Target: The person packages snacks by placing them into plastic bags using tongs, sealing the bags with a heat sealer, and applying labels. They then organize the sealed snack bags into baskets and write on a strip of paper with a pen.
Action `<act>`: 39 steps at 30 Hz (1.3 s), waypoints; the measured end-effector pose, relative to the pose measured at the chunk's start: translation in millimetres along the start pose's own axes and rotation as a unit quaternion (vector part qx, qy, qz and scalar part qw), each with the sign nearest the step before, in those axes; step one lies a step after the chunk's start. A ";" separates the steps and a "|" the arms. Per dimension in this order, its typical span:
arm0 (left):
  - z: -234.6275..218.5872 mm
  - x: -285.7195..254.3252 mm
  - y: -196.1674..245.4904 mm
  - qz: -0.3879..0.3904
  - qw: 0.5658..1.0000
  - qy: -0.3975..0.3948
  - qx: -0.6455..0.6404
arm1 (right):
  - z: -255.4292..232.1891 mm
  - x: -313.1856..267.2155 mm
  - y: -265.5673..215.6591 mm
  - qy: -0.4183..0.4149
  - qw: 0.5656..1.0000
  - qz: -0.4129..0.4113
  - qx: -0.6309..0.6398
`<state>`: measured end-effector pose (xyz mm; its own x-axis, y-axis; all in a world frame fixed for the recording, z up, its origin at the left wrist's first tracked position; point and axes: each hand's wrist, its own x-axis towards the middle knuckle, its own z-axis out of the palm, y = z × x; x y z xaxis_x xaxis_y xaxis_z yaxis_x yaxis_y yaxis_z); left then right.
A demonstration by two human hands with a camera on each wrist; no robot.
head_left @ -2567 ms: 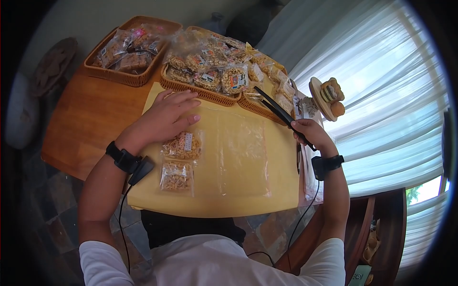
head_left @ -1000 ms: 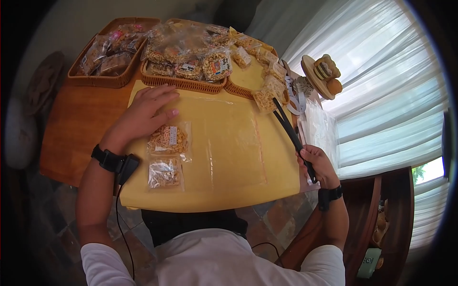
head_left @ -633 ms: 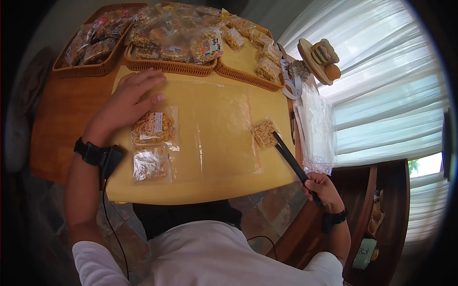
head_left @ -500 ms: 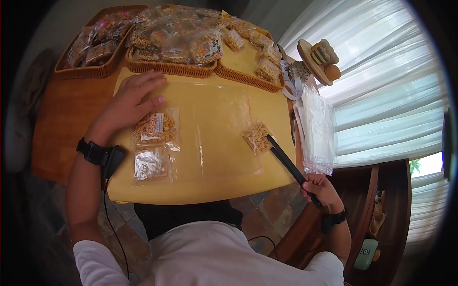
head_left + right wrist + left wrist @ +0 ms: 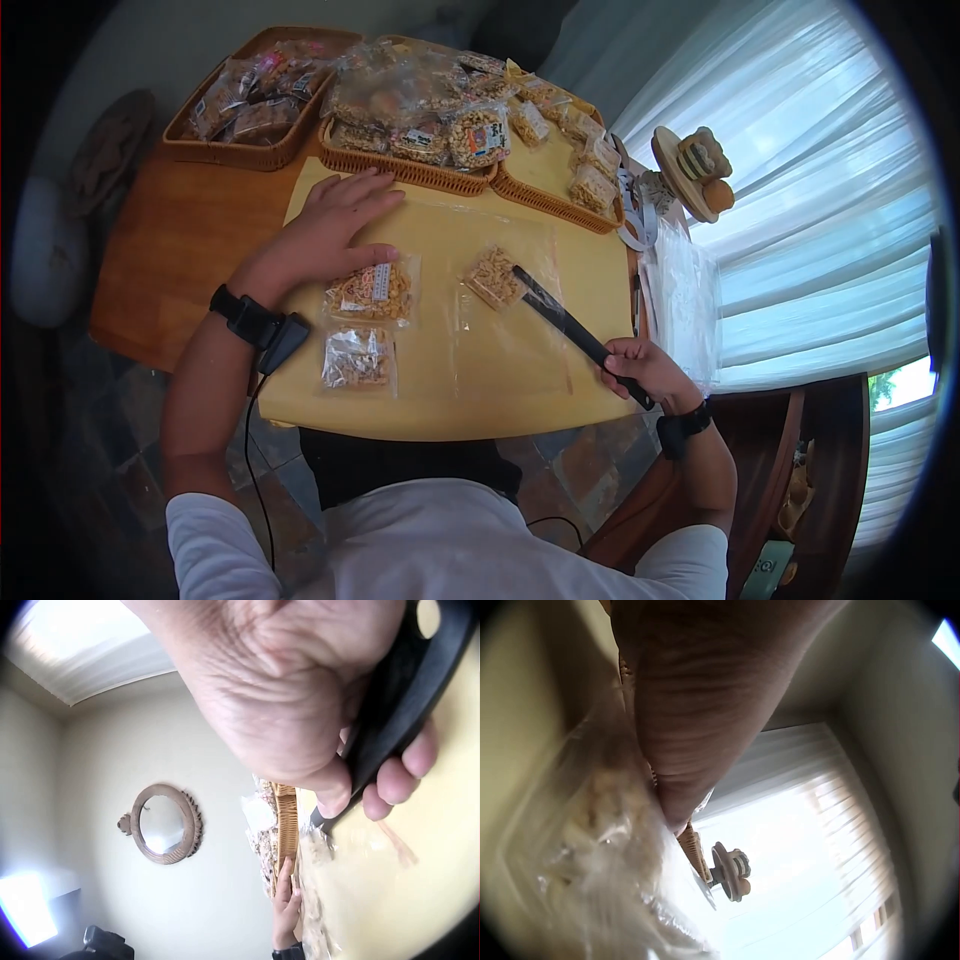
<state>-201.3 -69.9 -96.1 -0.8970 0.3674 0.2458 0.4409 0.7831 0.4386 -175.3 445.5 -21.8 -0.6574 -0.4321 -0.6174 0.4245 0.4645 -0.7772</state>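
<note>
Right hand (image 5: 640,368) clenched round the handle of long black tongs (image 5: 565,323), near the front right edge of the yellow mat (image 5: 500,400). Tong tips pinching a small packet of snacks (image 5: 494,277), resting on a clear plastic bag (image 5: 520,340) at mid-mat. Left hand (image 5: 335,232) flat on the mat's far left part, fingers spread and straight, grasping nothing; thumb just above a labelled snack packet (image 5: 372,292), second packet (image 5: 357,357) nearer the body. Wicker trays (image 5: 420,172) of packets along the table's (image 5: 170,250) far side.
</note>
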 end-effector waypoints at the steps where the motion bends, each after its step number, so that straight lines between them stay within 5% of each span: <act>1: 0.1 -0.3 1.1 0.003 1.000 -0.004 -0.002 | -1.1 8.4 -5.1 -0.010 1.000 -0.003 -0.006; 21: 3.7 -3.0 -2.7 0.018 1.000 -0.015 0.001 | -11.2 81.6 -74.3 -0.099 0.988 -0.026 -0.120; 26: 0.7 3.6 -10.2 -0.057 0.996 0.046 -0.058 | -32.6 89.8 -91.0 -0.126 0.976 -0.009 -0.178; 39: 18.4 11.4 -23.0 -0.041 0.986 0.091 -0.132 | -49.5 103.1 -110.3 -0.113 0.963 -0.021 -0.244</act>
<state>-222.2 -74.5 -119.3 -0.9197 0.1936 0.3416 0.3823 0.6398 0.6667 -320.7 388.0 6.3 -0.4917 -0.5908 -0.6397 0.0203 0.7267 -0.6867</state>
